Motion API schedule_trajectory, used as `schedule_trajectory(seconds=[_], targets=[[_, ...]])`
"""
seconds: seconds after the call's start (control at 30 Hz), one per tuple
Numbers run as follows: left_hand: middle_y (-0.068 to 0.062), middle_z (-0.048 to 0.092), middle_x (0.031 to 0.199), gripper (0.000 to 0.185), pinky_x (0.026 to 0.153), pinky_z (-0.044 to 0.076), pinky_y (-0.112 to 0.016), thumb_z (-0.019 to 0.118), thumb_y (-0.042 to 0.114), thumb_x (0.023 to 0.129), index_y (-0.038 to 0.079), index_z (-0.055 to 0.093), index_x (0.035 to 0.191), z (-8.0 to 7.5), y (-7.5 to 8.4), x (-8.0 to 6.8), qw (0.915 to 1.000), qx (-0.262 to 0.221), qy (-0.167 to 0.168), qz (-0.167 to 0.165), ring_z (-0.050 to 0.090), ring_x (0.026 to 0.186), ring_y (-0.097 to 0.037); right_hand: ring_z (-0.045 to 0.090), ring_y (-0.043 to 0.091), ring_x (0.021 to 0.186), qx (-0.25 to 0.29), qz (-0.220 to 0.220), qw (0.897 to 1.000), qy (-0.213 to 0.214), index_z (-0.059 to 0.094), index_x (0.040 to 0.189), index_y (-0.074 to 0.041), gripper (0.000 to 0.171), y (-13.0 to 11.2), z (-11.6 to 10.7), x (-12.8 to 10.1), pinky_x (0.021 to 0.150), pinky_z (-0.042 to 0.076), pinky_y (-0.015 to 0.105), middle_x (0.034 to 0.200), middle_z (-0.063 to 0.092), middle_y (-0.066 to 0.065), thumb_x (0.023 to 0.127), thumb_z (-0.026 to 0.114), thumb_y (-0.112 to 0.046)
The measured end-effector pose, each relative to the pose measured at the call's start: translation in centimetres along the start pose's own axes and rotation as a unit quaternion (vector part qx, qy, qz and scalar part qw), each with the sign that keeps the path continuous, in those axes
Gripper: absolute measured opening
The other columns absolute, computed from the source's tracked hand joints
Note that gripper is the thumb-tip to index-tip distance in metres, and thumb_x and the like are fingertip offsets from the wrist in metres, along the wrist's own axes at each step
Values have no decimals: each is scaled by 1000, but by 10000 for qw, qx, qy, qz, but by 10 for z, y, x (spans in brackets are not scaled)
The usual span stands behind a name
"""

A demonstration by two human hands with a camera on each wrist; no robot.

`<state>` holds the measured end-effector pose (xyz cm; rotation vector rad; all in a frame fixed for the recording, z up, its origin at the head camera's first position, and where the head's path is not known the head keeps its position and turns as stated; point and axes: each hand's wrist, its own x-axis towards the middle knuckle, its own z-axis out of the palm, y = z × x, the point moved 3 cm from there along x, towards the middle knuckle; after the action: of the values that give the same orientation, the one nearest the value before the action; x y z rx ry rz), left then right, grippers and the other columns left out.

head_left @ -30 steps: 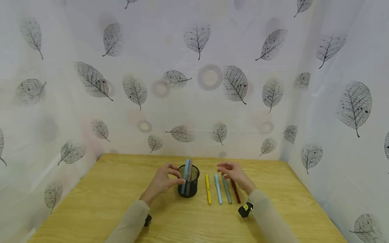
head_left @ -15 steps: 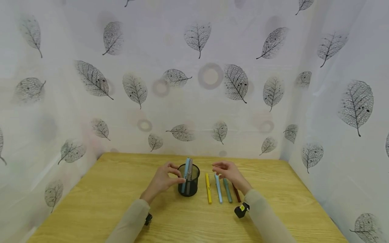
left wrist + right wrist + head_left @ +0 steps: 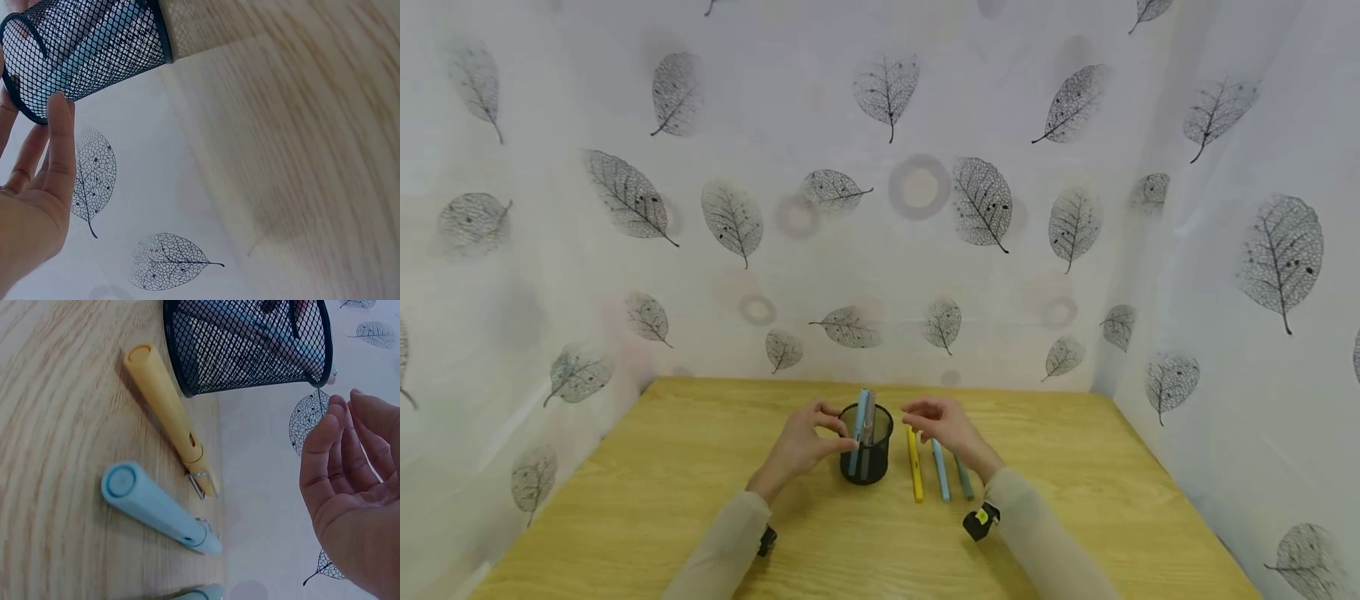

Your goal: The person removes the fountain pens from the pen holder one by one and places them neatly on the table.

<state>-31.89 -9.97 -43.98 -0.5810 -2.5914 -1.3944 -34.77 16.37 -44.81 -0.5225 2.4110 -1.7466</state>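
My left hand (image 3: 797,444) holds the rim of a black mesh pen holder (image 3: 874,469), thumb at the front and fingers around its left side. A light blue pen (image 3: 862,404) and a greyish pen (image 3: 870,410) stand in it, leaning slightly. My right hand (image 3: 951,431) hovers over the far end of a yellow pen (image 3: 915,475), fingers loosely bent; the right wrist view shows nothing between them. Beside that pen lie a light blue pen (image 3: 942,479) and a green pen (image 3: 964,481). A dark red pen is hidden behind my right arm.
The holder and the loose pens are on a wooden table (image 3: 685,467). White sheeting (image 3: 820,275) printed with leaves encloses the table at the back and both sides. Black wrist cameras sit below each hand.
My right hand has moved left, from above the green and dark red pens to above the yellow one. Its arm now covers the dark red pen. My left hand stays at the holder.
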Motion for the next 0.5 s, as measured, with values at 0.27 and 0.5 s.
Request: schedule_trajectory(seconds=[0.27, 0.5], targets=[[-5, 63, 115, 14, 99, 43, -55, 87, 30, 73, 26, 73, 73, -2, 0, 1, 10000, 19, 18, -52, 56, 114, -29, 62, 43, 96, 2, -285, 9995, 118, 67, 121, -8, 32, -8, 12, 5, 81, 52, 59, 114, 69, 13, 95, 66, -25], [-8, 63, 114, 14, 98, 44, -56, 87, 30, 73, 25, 73, 73, 0, 2, 2, 10000, 1, -3, 29, 57, 112, -29, 63, 17, 78, 5, -388, 9990, 227, 67, 121, -5, 31, -12, 21, 9, 76, 55, 48, 116, 69, 16, 96, 65, -22]])
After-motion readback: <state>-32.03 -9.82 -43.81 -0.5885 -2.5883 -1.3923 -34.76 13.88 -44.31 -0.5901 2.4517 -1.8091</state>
